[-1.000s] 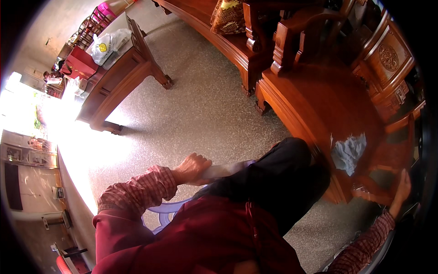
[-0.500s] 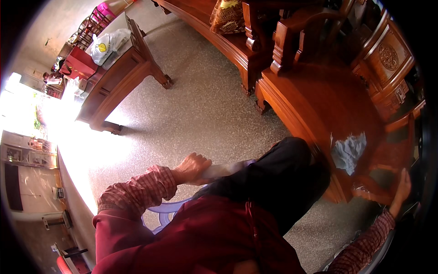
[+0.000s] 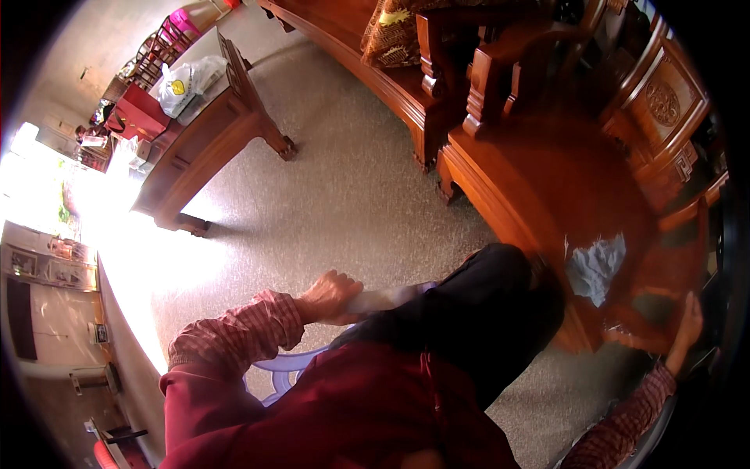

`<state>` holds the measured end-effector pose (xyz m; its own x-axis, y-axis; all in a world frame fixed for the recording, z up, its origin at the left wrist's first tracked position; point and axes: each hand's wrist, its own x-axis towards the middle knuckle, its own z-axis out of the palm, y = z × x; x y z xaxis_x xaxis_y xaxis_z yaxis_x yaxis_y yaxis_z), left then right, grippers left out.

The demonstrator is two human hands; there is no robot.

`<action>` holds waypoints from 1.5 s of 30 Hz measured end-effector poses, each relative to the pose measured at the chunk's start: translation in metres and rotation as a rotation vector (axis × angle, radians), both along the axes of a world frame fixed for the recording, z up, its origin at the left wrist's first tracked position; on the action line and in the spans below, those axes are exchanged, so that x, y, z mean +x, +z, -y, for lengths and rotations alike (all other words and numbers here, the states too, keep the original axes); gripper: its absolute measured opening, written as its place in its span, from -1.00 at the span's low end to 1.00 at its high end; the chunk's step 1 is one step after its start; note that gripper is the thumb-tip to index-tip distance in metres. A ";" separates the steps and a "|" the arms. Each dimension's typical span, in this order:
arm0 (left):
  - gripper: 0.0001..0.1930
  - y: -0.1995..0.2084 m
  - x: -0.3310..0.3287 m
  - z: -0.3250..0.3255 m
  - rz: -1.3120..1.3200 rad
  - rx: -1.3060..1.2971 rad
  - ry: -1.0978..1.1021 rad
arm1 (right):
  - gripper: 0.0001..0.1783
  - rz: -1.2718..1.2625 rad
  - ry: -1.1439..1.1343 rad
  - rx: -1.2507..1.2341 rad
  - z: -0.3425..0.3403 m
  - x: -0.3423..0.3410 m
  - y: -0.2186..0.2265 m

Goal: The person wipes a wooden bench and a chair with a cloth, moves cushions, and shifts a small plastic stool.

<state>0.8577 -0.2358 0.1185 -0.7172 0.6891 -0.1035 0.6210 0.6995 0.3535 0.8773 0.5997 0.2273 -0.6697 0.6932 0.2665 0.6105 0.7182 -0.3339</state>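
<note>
My left hand [image 3: 330, 297] is closed around one end of a long, whitish, cloudy item [image 3: 383, 300] beside my thigh; its kind cannot be made out. Its far end reaches the dark trousers [image 3: 461, 313]. Far to the right, my right hand [image 3: 687, 327] has its fingers stretched out by the front corner of a wooden chair, near the dark rim of the picture. Whether it touches the wood cannot be told. A crumpled pale grey cloth [image 3: 596, 270] lies on the chair's polished seat [image 3: 547, 187], between my knee and my right hand.
A wooden bench with a patterned cushion [image 3: 393, 35] stands ahead. At the far left, a low wooden table [image 3: 207, 129] bears a white plastic bag [image 3: 181, 84] and a red bag [image 3: 139, 113]. A pale purple plastic seat [image 3: 285, 363] shows beneath me, on a speckled floor [image 3: 351, 180].
The view has shifted slightly, and my left hand with the whitish item sits a little lower in the picture. The right hand and the cloth look nearly unchanged.
</note>
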 end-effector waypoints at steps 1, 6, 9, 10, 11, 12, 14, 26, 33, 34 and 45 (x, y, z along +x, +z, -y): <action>-0.59 0.002 0.001 0.001 -0.001 -0.006 0.006 | -0.26 0.008 -0.042 0.003 0.003 -0.003 -0.005; -0.59 0.000 0.002 0.001 -0.002 -0.010 0.000 | -0.24 0.012 -0.059 0.007 -0.002 -0.002 -0.007; -0.58 -0.003 0.001 0.002 -0.008 -0.011 -0.007 | -0.23 -0.030 -0.023 -0.037 0.000 -0.001 -0.008; -0.58 -0.003 0.001 0.002 -0.007 -0.012 -0.008 | -0.24 -0.028 -0.041 -0.029 0.001 -0.001 -0.008; -0.58 -0.003 0.001 0.002 -0.009 -0.009 -0.011 | -0.25 -0.025 -0.059 -0.020 0.003 -0.001 -0.008; -0.58 -0.003 0.001 0.002 -0.010 -0.006 -0.014 | -0.25 -0.023 -0.061 -0.020 0.004 0.000 -0.007; -0.58 -0.003 0.001 0.002 -0.001 -0.015 -0.013 | -0.25 -0.051 -0.058 -0.091 0.007 -0.002 -0.005; -0.57 0.000 0.001 0.001 0.001 -0.007 -0.011 | -0.28 -0.051 -0.070 -0.100 0.011 -0.001 -0.005; -0.58 -0.001 0.001 0.001 0.013 -0.012 -0.003 | -0.32 -0.041 -0.044 -0.073 0.016 -0.001 0.000; -0.58 -0.001 0.001 0.001 0.014 -0.012 -0.005 | -0.32 -0.038 -0.057 -0.068 0.018 -0.001 0.000; -0.57 0.001 0.002 -0.001 0.024 -0.041 0.021 | -0.38 -0.087 -0.093 -0.139 0.034 -0.004 0.007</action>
